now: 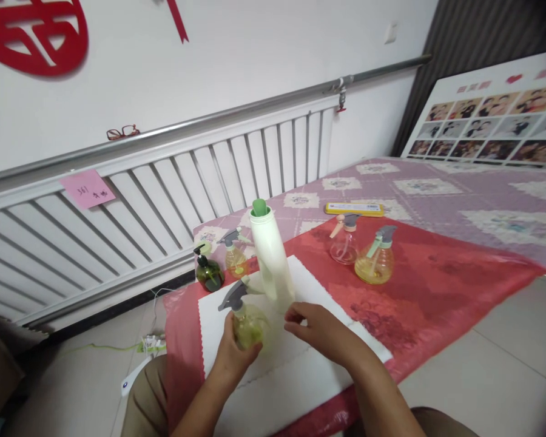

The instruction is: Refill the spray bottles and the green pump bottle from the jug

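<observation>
Two hands met over a white mat (300, 370) on the red cloth (437, 291). Left hand (236, 355) gripped an upright spray bottle (248, 321), long axis vertical, nozzle pointing left. Right hand (321, 331), fingers (293, 318) loosely curled and holding nothing, sat beside a tall white bottle (270, 258).

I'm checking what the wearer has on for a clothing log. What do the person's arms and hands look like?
Both forearms are bare, with no sleeves in view. The left hand and right hand carry no gloves, and no rings or watch show. Khaki trousers cover the knee below.
</observation>
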Available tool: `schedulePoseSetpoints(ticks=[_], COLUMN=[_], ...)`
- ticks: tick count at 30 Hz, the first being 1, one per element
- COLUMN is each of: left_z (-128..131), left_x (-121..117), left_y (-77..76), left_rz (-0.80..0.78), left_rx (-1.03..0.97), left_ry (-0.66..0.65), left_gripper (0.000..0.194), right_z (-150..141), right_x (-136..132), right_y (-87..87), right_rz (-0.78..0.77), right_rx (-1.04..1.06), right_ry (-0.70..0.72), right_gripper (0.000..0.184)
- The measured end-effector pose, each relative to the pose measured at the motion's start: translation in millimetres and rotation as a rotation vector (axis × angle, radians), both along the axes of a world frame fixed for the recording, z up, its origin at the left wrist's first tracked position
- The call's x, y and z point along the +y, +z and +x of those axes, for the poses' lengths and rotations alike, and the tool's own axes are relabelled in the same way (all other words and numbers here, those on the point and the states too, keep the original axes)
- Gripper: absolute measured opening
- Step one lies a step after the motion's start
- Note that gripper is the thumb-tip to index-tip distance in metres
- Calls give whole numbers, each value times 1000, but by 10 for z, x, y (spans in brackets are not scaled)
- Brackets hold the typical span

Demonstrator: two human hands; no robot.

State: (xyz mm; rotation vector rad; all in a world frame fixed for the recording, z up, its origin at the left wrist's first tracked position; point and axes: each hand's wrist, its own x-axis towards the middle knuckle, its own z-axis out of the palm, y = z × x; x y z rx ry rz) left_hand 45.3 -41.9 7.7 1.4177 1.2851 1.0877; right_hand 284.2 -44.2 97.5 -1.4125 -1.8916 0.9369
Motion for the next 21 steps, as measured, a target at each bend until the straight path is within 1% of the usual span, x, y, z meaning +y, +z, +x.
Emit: schedulePoseSetpoints(ticks=[1, 2, 4, 6, 8, 10, 12, 15, 17, 19, 21], left_z=[3, 15, 62, 126, 189, 239, 272, 302, 316, 333, 353], left_x=[-6, -19, -61, -120, -185, -248, -297, -329, -327, -318, -315], left_y=[23, 58, 153, 251, 327, 369, 382, 368, 343, 300, 236], left_rz=[1, 6, 29, 42, 38, 52, 85, 114, 129, 143, 147], left_rx=[-25, -51, -105, -126, -86, -8, 71, 120, 114, 114, 115], left_ry=[-33, -48, -59, -79, -101, -94, -77, -96, -86, -82, -70], left_gripper=[81, 80, 76, 73, 75, 79, 76, 65, 65, 68, 72], right_z=[-7, -26, -88, -159, -212, -235, -229, -197, -176, -162, -152], right_x=[-18, -36, -66, -87, -103, -120, -141, -173, -190, -203, -217], right_y=[-16, -32, -57, -61, -41, -6, 32, 62, 52, 19, -25], right_rz=[-11, -22, -46, -70, -82, -86, -79, -65, -68, -94, -129], right_rx=[3, 18, 75, 136, 182, 212, 243, 303, 329, 318, 300], right_ry=[20, 33, 48, 77, 112, 143, 174, 236, 251, 220, 159], right_gripper=[8, 18, 43, 63, 76, 86, 89, 79, 74, 75, 79])
